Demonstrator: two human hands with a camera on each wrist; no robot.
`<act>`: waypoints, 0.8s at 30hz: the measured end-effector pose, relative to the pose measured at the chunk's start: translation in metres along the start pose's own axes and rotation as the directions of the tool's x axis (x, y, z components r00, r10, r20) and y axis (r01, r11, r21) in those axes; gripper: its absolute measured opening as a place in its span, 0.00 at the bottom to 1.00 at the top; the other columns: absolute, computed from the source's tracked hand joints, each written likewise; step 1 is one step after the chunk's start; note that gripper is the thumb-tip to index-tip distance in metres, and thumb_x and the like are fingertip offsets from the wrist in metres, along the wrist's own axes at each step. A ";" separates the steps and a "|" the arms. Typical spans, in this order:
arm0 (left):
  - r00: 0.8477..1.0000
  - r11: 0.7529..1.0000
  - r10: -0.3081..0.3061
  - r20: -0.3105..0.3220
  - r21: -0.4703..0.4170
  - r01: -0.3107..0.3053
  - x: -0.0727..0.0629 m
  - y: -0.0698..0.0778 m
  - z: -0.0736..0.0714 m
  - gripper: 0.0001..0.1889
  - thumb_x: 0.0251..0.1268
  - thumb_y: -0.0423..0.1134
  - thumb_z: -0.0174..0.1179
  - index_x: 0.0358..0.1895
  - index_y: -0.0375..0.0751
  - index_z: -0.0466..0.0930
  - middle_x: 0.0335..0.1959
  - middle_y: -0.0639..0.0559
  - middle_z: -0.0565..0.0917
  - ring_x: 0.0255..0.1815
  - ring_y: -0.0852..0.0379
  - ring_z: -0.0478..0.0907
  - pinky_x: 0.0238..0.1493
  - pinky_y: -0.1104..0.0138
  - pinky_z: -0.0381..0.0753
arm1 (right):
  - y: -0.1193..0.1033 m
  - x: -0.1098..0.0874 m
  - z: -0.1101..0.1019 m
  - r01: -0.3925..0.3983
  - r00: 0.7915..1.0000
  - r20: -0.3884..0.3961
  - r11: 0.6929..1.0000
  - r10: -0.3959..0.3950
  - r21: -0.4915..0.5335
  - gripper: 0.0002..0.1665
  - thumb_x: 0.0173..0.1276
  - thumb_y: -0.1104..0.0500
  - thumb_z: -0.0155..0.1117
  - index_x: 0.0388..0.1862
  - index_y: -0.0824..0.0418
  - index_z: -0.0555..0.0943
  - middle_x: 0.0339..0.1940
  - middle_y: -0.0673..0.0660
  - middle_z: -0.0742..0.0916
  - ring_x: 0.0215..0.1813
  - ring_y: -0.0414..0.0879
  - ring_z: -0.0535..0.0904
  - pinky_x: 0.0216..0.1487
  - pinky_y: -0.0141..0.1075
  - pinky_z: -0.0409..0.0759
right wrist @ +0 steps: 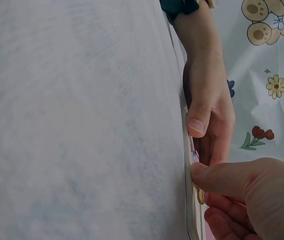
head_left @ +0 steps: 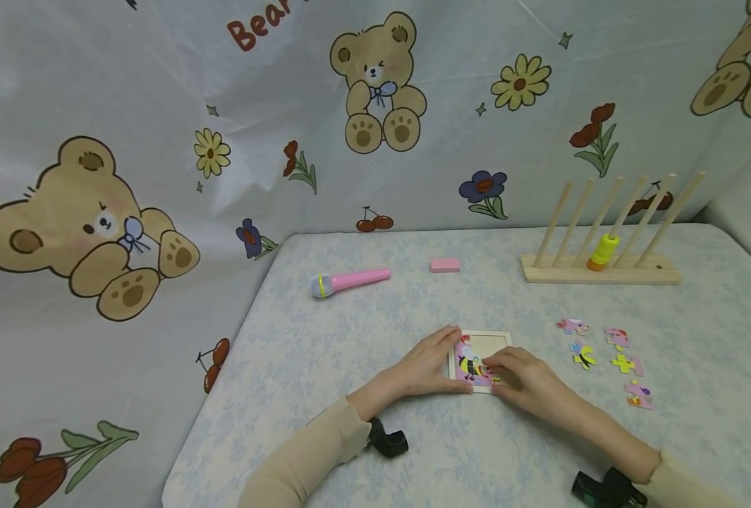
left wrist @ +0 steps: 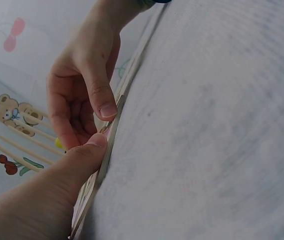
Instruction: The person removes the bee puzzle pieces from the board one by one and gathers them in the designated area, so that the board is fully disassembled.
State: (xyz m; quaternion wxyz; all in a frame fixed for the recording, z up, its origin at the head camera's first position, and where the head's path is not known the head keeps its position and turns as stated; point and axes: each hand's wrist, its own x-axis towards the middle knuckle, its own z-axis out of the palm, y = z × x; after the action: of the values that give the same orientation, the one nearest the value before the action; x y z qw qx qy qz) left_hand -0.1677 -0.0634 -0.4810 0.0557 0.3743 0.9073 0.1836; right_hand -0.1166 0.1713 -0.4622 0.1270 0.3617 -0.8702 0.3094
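A small wooden puzzle tray (head_left: 510, 337) lies on the table before me, its left part filled with pink pieces showing a bee (head_left: 470, 367). My left hand (head_left: 427, 363) grips the tray's left side, fingers at the top left corner and thumb along the near edge. My right hand (head_left: 530, 381) reaches over the lower right part, its fingers curled. Between its thumb and fingers, a puzzle piece (right wrist: 200, 196) with some yellow shows at the tray's near edge. The right wrist view has both thumbs close to that edge.
Several loose puzzle pieces (head_left: 623, 363) lie right of the tray. Behind them stands a wooden peg rack (head_left: 603, 278) with yellow and orange beads (head_left: 603, 248) on one peg. A pink toy microphone (head_left: 352, 280) and a pink block (head_left: 445, 265) lie farther back.
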 end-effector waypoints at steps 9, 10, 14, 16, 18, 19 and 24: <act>1.000 1.000 0.012 -0.014 0.003 -0.012 0.000 0.000 0.000 0.54 0.52 0.66 0.62 0.73 0.34 0.50 0.73 0.45 0.54 0.73 0.58 0.46 0.69 0.66 0.50 | 0.001 0.002 0.000 0.048 0.999 0.000 0.998 -0.048 0.029 0.19 0.47 0.69 0.76 0.41 0.62 0.85 0.40 0.51 0.80 0.41 0.40 0.74 0.37 0.35 0.77; 1.000 1.000 0.013 -0.013 0.002 -0.013 0.000 0.000 0.000 0.54 0.52 0.66 0.62 0.73 0.34 0.50 0.73 0.45 0.54 0.73 0.58 0.46 0.69 0.66 0.50 | 0.001 0.003 0.000 0.053 0.999 -0.001 0.998 -0.053 0.028 0.19 0.47 0.69 0.76 0.41 0.62 0.85 0.40 0.52 0.80 0.41 0.41 0.74 0.37 0.35 0.77; 1.000 1.000 0.015 -0.012 -0.006 -0.016 0.000 0.000 0.000 0.54 0.52 0.66 0.62 0.73 0.34 0.50 0.73 0.44 0.55 0.73 0.57 0.47 0.69 0.66 0.50 | 0.002 0.005 0.000 0.063 0.998 0.012 0.997 -0.064 0.032 0.19 0.46 0.68 0.76 0.40 0.61 0.86 0.39 0.51 0.79 0.40 0.40 0.73 0.36 0.33 0.77; 1.000 1.000 0.016 -0.011 -0.009 -0.016 0.000 0.000 0.000 0.54 0.52 0.66 0.62 0.73 0.35 0.50 0.73 0.44 0.55 0.73 0.57 0.47 0.69 0.66 0.50 | 0.002 0.006 -0.002 0.068 0.997 0.025 0.997 -0.069 0.031 0.19 0.46 0.68 0.77 0.40 0.61 0.86 0.38 0.50 0.79 0.39 0.39 0.73 0.35 0.32 0.76; 1.000 1.000 0.017 -0.011 -0.011 -0.017 0.000 0.000 0.000 0.54 0.52 0.66 0.62 0.73 0.34 0.50 0.73 0.44 0.55 0.73 0.57 0.47 0.69 0.66 0.51 | 0.002 0.008 -0.003 0.069 0.996 0.047 0.997 -0.071 0.036 0.18 0.47 0.67 0.77 0.40 0.61 0.85 0.38 0.50 0.79 0.39 0.39 0.72 0.35 0.32 0.76; 1.000 1.000 0.017 -0.011 -0.012 -0.017 0.000 0.000 0.000 0.54 0.52 0.66 0.62 0.73 0.35 0.50 0.73 0.44 0.55 0.73 0.57 0.48 0.69 0.66 0.51 | 0.001 0.009 -0.004 0.068 0.996 0.058 0.997 -0.070 0.039 0.18 0.47 0.66 0.77 0.40 0.61 0.85 0.38 0.50 0.79 0.38 0.39 0.72 0.35 0.33 0.76; 1.000 1.000 0.008 -0.003 -0.011 -0.008 0.000 0.000 -0.001 0.54 0.52 0.66 0.62 0.74 0.36 0.49 0.73 0.45 0.54 0.73 0.57 0.47 0.69 0.66 0.51 | 0.000 0.013 -0.008 0.063 0.992 0.105 0.997 -0.068 0.050 0.18 0.49 0.64 0.76 0.42 0.61 0.85 0.38 0.50 0.78 0.38 0.40 0.72 0.35 0.33 0.75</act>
State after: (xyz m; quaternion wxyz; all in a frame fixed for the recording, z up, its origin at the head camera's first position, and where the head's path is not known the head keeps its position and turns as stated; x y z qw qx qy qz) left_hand -0.1680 -0.0634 -0.4800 0.0556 0.3772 0.9048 0.1896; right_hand -0.1263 0.1691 -0.4506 0.0821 0.4091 -0.8558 0.3057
